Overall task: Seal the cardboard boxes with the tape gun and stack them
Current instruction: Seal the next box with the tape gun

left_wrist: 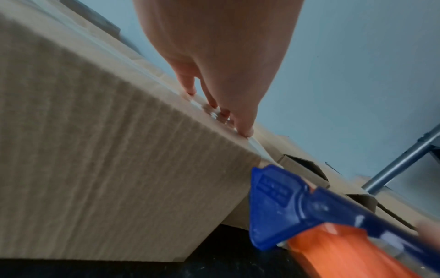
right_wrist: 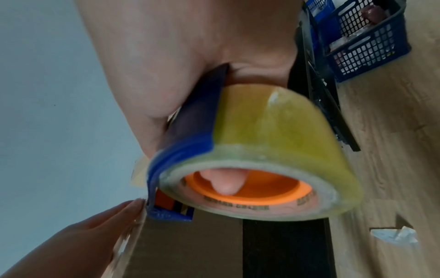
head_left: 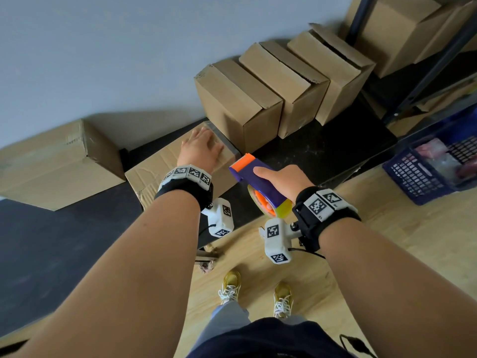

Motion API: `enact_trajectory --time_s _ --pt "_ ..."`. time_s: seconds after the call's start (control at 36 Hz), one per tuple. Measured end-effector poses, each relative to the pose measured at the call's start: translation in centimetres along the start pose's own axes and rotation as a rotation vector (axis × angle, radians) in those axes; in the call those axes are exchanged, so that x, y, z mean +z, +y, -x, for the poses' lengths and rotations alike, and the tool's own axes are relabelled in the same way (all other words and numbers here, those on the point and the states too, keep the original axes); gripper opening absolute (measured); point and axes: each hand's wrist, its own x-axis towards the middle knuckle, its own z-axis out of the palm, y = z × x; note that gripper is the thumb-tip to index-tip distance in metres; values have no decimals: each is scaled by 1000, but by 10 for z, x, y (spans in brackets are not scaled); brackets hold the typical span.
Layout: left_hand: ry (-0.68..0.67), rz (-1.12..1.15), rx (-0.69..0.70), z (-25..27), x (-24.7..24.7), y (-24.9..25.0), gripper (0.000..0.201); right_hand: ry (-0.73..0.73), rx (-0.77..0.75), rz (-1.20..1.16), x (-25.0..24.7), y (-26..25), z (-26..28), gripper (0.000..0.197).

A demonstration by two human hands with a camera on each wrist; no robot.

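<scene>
under left hand point(head_left: 204, 148): box point(head_left: 154, 171) | right hand point(head_left: 286, 177): tape gun point(head_left: 254, 177)

Tape gun point(head_left: 259, 183): blue-purple body, orange front plate, orange hub. Tape roll point(right_wrist: 273, 143): translucent yellow-green, dark lettering on core rim. Cardboard boxes point(head_left: 240, 104): plain tan-brown; near box point(left_wrist: 95, 159) shows fine vertical corrugation ribbing, glossy clear tape strip along top edge. Table point(head_left: 322, 151): black, faint speckle. Wall point(head_left: 129, 47): pale grey-blue. Floor point(head_left: 387, 254): light wood grain. Basket point(head_left: 426, 174): dark blue, lattice sides. Wristbands point(head_left: 322, 205): black with white blocks carrying black-and-white square markers. Shoes point(head_left: 282, 298): gold-yellow, white laces.
</scene>
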Motion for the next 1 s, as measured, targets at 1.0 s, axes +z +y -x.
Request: enact_trajectory --time_s 1.0 --pt "-82 3 -27 9 -2 2 76 -15 106 -22 4 26 1 48"
